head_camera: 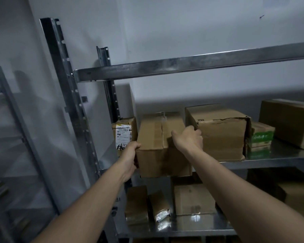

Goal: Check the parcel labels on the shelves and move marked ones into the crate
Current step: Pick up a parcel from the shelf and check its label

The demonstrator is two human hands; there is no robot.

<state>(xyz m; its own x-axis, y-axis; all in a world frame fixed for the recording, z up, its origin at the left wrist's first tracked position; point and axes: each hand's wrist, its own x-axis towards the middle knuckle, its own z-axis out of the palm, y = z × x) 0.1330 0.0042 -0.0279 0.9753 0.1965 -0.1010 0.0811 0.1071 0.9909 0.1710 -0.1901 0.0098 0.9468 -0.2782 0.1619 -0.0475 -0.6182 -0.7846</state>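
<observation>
A plain brown cardboard box (161, 146) juts over the front edge of the middle metal shelf (270, 161). My left hand (129, 156) grips its left front corner. My right hand (189, 138) holds its right side, with the fingers curled into the gap beside the neighbouring box. No label shows on the faces turned towards me. To its left stands a small parcel (124, 134) with a white printed label and black handwritten marks. No crate is in sight.
A larger torn box (221, 135) sits right of the held one, then a green-printed carton (261, 137) and a big box (290, 122) at far right. The lower shelf holds several parcels (193, 199). A steel upright (67, 95) stands left, a crossbeam (191, 63) runs overhead.
</observation>
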